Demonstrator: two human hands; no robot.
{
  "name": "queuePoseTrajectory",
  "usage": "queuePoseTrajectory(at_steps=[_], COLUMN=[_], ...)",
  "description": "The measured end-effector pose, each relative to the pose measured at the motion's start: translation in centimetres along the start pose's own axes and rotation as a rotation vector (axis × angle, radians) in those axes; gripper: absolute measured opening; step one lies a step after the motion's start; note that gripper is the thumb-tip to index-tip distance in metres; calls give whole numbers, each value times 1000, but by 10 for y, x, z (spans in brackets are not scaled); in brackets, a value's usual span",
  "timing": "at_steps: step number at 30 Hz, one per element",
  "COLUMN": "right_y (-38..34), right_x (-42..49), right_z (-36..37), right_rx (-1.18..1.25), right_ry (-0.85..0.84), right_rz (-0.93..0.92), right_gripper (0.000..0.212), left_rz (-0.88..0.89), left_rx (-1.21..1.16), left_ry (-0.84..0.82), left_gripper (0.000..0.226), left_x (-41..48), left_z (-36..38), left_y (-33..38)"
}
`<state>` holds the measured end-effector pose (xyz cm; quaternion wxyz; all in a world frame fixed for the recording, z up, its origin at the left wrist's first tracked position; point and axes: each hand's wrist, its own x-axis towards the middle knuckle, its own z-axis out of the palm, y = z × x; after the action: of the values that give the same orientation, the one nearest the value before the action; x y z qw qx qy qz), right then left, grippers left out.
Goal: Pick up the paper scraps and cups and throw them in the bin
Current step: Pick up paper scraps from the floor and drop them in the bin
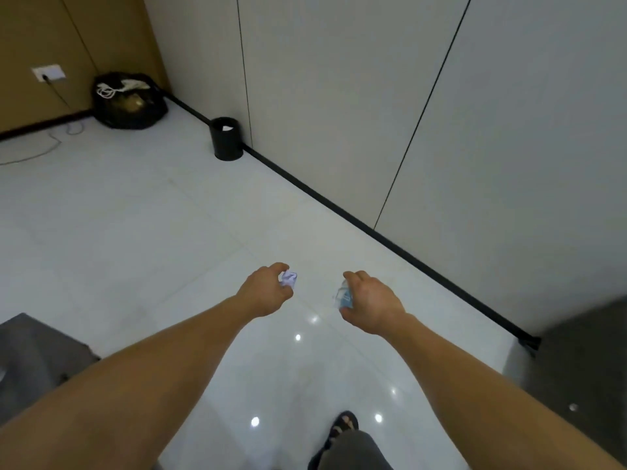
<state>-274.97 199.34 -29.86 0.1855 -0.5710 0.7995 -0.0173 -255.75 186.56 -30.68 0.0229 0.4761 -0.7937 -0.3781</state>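
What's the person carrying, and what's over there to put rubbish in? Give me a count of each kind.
Paper scraps: 1, the crumpled paper scrap gripped by the left hand
Cups: 1, the crushed bluish cup held by the right hand
Bins: 1, the black bin by the wall
Bags: 1, the black bag in the corner
Total: 4

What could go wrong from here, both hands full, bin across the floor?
The small round black bin stands far off by the wall; a throw from here would likely miss.
The left hand pinches the crumpled white paper scrap at its fingertips; it could slip out on the way.
The right hand holds the crushed blue-and-white cup, which could end up in the black rubbish bag in the corner instead.
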Motion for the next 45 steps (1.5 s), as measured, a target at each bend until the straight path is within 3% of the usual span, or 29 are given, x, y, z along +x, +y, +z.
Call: queuePoseTrajectory(at_steps=[14,22,34,39,45], right_y=[-19,-89,-208,-233,-265], right_x=[312,456,692,792,947], right_z=[-110,-111,-167,-179,-212], right_rx=[-61,-127,-141,-114,-83], right_ry=[10,-117,-109,-137,-122], right_rz=[-301,-434,-395,-389,-442], right_gripper=[69,72,71,69,70], left_rz=[-244,-380,-325,-325,-361], left_rx=[-49,-168,-124,-99,-105], left_ry=[255,305,265,216,268], left_gripper=[50,50,50,51,50], left_x=[196,294,506,597,716], left_z=[-131,-202,-370,-417,-494], left_y=[-7,-65,-141,-158,-179])
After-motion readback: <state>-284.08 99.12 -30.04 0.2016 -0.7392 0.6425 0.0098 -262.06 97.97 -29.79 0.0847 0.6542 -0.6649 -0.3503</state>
